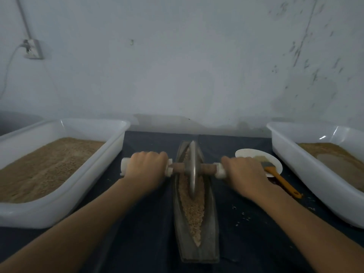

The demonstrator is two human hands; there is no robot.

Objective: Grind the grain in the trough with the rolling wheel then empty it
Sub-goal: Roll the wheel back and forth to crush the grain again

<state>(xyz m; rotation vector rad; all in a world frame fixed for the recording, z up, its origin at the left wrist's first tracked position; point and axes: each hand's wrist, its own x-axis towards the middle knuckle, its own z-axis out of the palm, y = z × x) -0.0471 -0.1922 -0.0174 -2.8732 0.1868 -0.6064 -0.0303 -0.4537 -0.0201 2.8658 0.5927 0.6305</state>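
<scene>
over trough (212,229), both hands gripping wheel (192,168) axle

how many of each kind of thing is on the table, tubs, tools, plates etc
white tubs: 2, the left tub and the right tub, both holding grain
trough: 1
rolling wheel: 1, gripped by the left hand and the right hand
plate: 1
brush: 1
total: 6

Dark table (149,223) — trough (178,229), two tubs (82,186) (307,174), plate (254,154), brush (279,178).
</scene>
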